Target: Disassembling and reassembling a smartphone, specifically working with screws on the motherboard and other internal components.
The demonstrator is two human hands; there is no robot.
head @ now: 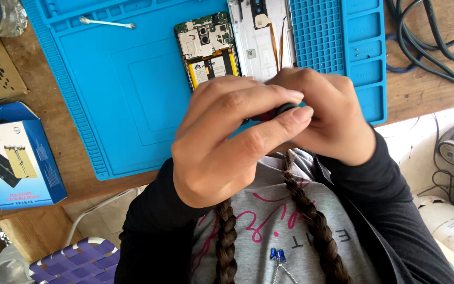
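Close up, the left hand (227,142) and the right hand (324,118) meet in the middle. Their fingers pinch one small dark thing (282,109) between them. The hands hide most of it, so its kind is hard to tell. Past them, at 12 o'clock, an open phone (208,47) lies on a blue mat (116,94), its low end hidden by the hands. A white stick (106,23) lies at 11 o'clock. A blue box (19,163) sits at 9 o'clock. Black cables (432,42) run off the edge at 2 o'clock.
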